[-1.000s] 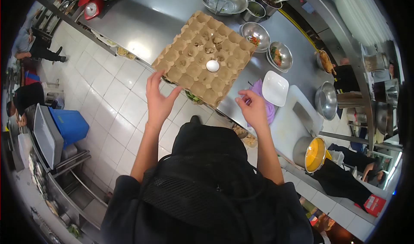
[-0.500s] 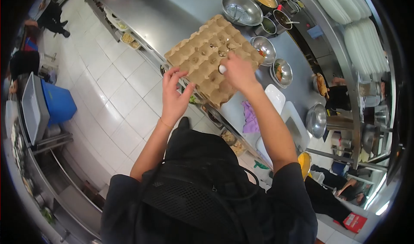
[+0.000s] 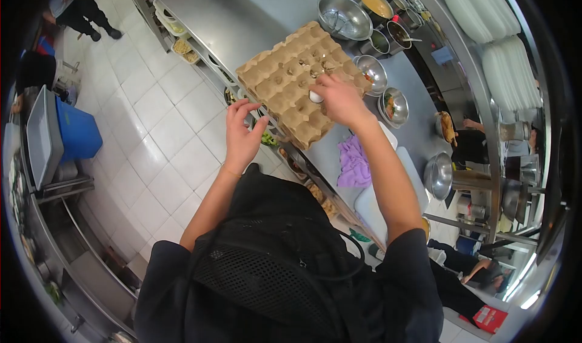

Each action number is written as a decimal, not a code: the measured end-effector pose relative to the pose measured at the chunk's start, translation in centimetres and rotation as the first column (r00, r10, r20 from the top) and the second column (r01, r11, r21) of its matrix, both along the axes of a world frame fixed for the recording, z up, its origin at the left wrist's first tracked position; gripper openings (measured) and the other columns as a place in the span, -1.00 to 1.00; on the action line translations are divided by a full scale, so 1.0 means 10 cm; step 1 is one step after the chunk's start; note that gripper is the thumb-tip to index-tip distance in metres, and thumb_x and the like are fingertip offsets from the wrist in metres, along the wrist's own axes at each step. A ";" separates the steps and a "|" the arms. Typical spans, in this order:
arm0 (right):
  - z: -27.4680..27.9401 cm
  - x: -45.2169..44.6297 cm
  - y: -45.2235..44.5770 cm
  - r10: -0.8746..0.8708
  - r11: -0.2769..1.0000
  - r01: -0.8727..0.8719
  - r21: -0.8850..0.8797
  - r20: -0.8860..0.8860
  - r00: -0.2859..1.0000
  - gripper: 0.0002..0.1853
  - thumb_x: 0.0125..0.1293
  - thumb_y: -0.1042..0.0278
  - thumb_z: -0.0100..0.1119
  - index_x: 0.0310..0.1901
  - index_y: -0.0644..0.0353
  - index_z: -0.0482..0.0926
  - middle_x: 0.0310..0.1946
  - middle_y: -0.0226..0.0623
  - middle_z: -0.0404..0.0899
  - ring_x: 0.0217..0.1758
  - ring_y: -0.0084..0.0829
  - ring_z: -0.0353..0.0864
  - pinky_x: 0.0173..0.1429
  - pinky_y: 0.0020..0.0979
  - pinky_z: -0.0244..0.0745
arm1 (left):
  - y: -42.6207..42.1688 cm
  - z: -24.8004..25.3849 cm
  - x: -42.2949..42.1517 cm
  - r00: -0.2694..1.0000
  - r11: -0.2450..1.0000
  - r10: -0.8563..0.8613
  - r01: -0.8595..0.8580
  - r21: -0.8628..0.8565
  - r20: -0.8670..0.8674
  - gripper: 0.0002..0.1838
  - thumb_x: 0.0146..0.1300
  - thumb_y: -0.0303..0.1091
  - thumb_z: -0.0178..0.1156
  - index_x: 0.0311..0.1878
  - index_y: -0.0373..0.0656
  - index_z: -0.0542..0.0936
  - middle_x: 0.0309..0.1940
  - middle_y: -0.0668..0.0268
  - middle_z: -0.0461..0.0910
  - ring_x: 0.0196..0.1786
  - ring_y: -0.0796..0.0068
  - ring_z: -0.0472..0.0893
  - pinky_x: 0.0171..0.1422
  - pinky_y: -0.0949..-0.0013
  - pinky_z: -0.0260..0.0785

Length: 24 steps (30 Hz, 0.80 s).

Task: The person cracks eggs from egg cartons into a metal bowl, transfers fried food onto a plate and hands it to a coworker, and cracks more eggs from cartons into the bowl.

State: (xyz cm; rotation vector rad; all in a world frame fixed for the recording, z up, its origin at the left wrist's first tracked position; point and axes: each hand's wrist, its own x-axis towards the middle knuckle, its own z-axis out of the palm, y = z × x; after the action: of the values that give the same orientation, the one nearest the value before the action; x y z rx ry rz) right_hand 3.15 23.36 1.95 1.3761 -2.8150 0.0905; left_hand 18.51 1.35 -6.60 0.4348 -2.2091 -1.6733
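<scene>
Along the near edge of the counter (image 3: 224, 22), the right hand (image 3: 342, 100) sits with narrow fingers, hold unclear, at the white egg (image 3: 315, 97) in the cardboard tray (image 3: 265, 87), beside which the left hand (image 3: 244, 136) hangs wide-fingered: grasping seems in hand, calling for a gentle, secure pinch.

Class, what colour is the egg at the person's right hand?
White; the egg by the right hand shows best in the head view.
</scene>
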 end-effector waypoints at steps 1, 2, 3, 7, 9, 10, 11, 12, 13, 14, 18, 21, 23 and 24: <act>-0.02 -0.01 -0.01 -0.005 1.000 0.005 -0.004 -0.002 1.000 -0.72 0.16 0.47 0.31 -0.06 0.08 0.66 -0.11 -0.24 0.61 0.09 -0.12 0.58 0.07 -0.16 0.54 | 0.01 0.04 -0.03 1.000 0.999 -0.019 0.018 -0.035 -0.016 -0.64 0.24 -0.28 0.37 0.10 -0.02 0.64 0.30 0.26 0.42 0.20 0.38 0.48 0.05 0.33 0.43; -0.05 -0.02 -0.02 0.031 0.997 -0.027 0.072 -0.060 0.998 -0.66 0.12 0.48 0.33 -0.01 0.10 0.65 -0.10 -0.24 0.62 0.11 -0.13 0.57 0.08 -0.16 0.54 | 0.01 0.08 -0.05 1.000 0.999 -0.021 0.020 -0.038 -0.017 -0.64 0.24 -0.28 0.37 0.10 -0.02 0.64 0.30 0.26 0.42 0.20 0.38 0.48 0.05 0.33 0.43; -0.07 -0.03 -0.02 0.074 0.987 -0.057 0.152 -0.113 0.991 -0.59 0.09 0.48 0.35 0.04 0.13 0.64 -0.09 -0.24 0.62 0.13 -0.14 0.56 0.09 -0.16 0.54 | 0.00 0.12 -0.07 0.999 0.999 -0.029 0.028 -0.026 -0.032 -0.65 0.22 -0.27 0.38 0.07 -0.04 0.64 0.27 0.24 0.42 0.24 0.31 0.46 0.06 0.29 0.42; -0.16 -0.09 0.17 -0.035 0.996 0.042 -0.082 0.077 0.996 -0.58 0.12 0.51 0.33 0.08 0.18 0.63 -0.08 -0.30 0.64 0.04 -0.27 0.60 0.03 -0.22 0.54 | -0.05 0.13 -0.06 1.000 1.000 -0.018 0.017 -0.014 -0.014 -0.66 0.20 -0.28 0.38 0.05 -0.06 0.64 0.25 0.21 0.42 0.26 0.23 0.44 0.07 0.25 0.43; -0.34 -0.06 0.29 -0.233 0.617 0.620 -0.485 0.641 0.732 -0.52 0.14 0.54 0.33 0.16 0.21 0.57 -0.10 -0.31 0.65 -0.13 -0.39 0.59 -0.10 -0.33 0.51 | -0.07 0.08 0.00 1.000 1.000 0.013 -0.014 0.013 0.008 -0.66 0.20 -0.29 0.38 0.05 -0.06 0.64 0.25 0.20 0.42 0.26 0.20 0.44 0.12 0.23 0.42; -0.21 0.06 0.24 -0.104 0.331 0.819 -0.469 0.844 0.526 -0.51 0.23 0.51 0.27 0.23 0.21 0.50 -0.08 -0.29 0.64 -0.18 -0.44 0.55 -0.18 -0.41 0.43 | -0.06 0.07 0.01 0.999 0.999 0.033 -0.034 0.030 0.027 -0.66 0.20 -0.30 0.37 0.05 -0.07 0.64 0.25 0.18 0.42 0.25 0.18 0.43 0.17 0.20 0.41; -0.20 0.13 0.26 -0.111 0.339 0.816 -0.468 0.842 0.528 -0.51 0.23 0.51 0.27 0.23 0.21 0.50 -0.08 -0.29 0.64 -0.18 -0.44 0.55 -0.18 -0.41 0.43 | -0.03 0.04 0.01 0.999 0.998 0.036 -0.037 0.041 0.025 -0.66 0.20 -0.30 0.37 0.05 -0.07 0.64 0.25 0.18 0.42 0.25 0.18 0.43 0.17 0.20 0.41; -0.21 0.19 0.29 0.217 0.122 0.933 -0.339 0.926 0.309 -0.51 0.24 0.50 0.25 0.23 0.20 0.50 -0.07 -0.27 0.64 -0.20 -0.42 0.54 -0.19 -0.41 0.42 | 0.01 -0.01 0.01 0.999 0.999 0.039 -0.039 -0.019 -0.015 -0.65 0.20 -0.31 0.37 0.06 -0.08 0.64 0.24 0.16 0.42 0.26 0.13 0.42 0.23 0.17 0.38; -0.23 0.24 0.31 0.557 -0.036 0.993 -0.114 0.823 0.115 -0.52 0.25 0.48 0.22 0.24 0.19 0.49 -0.07 -0.24 0.64 -0.21 -0.39 0.53 -0.20 -0.42 0.41 | 0.04 0.00 0.01 0.998 0.996 0.035 -0.040 -0.082 -0.054 -0.64 0.19 -0.32 0.37 0.06 -0.09 0.64 0.24 0.14 0.41 0.27 0.09 0.41 0.29 0.15 0.35; -0.26 0.30 0.29 0.585 -0.070 0.994 -0.089 0.803 0.114 -0.57 0.29 0.43 0.19 0.20 0.18 0.49 -0.04 -0.21 0.63 -0.21 -0.37 0.52 -0.17 -0.40 0.43 | 0.09 0.01 0.00 0.998 0.996 0.026 -0.030 -0.081 -0.049 -0.64 0.19 -0.32 0.37 0.06 -0.09 0.64 0.24 0.14 0.41 0.27 0.09 0.41 0.29 0.15 0.35; -0.24 0.47 0.18 0.627 -0.067 0.997 -0.034 0.776 0.069 -0.63 0.30 0.42 0.20 0.14 0.18 0.50 -0.06 -0.25 0.62 -0.18 -0.39 0.52 -0.16 -0.39 0.44 | 0.38 0.26 -0.16 0.954 0.959 -0.190 0.129 -0.254 -0.232 -0.54 0.20 -0.30 0.37 0.19 -0.06 0.59 0.31 0.09 0.38 0.34 -0.02 0.37 0.38 0.07 0.27; -0.24 0.58 0.09 0.566 -0.100 0.993 -0.066 0.817 0.111 -0.67 0.28 0.46 0.24 0.07 0.16 0.47 -0.09 -0.29 0.62 -0.21 -0.41 0.55 -0.21 -0.40 0.42 | 0.56 0.48 -0.25 0.912 0.868 -0.342 0.214 -0.448 -0.226 -0.38 0.23 -0.15 0.36 0.37 0.01 0.47 0.46 0.06 0.24 0.45 -0.08 0.26 0.43 -0.07 0.17; -0.18 0.69 0.00 0.523 -0.180 0.978 -0.104 0.832 0.185 -0.68 0.28 0.48 0.25 0.06 0.15 0.45 -0.12 -0.31 0.61 -0.23 -0.43 0.56 -0.24 -0.41 0.42 | 0.67 0.53 -0.26 0.895 0.805 -0.408 0.258 -0.534 -0.183 -0.29 0.26 -0.04 0.33 0.46 0.05 0.40 0.55 0.04 0.14 0.52 -0.11 0.18 0.47 -0.17 0.10; -0.20 0.71 -0.01 0.522 -0.183 0.977 -0.105 0.832 0.187 -0.68 0.28 0.48 0.25 0.06 0.15 0.45 -0.12 -0.31 0.61 -0.23 -0.43 0.56 -0.24 -0.41 0.42 | 0.71 0.52 -0.27 0.892 0.743 -0.433 0.271 -0.612 -0.131 -0.23 0.27 0.08 0.28 0.51 0.05 0.34 0.60 0.04 0.03 0.58 -0.13 0.06 0.48 -0.26 0.01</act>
State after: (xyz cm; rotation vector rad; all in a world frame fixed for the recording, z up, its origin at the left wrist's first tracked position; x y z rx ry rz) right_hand 10.28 23.30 -0.08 -0.6055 -1.5358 3.0716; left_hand 15.85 8.45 -1.42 -0.3811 -2.5336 -1.0104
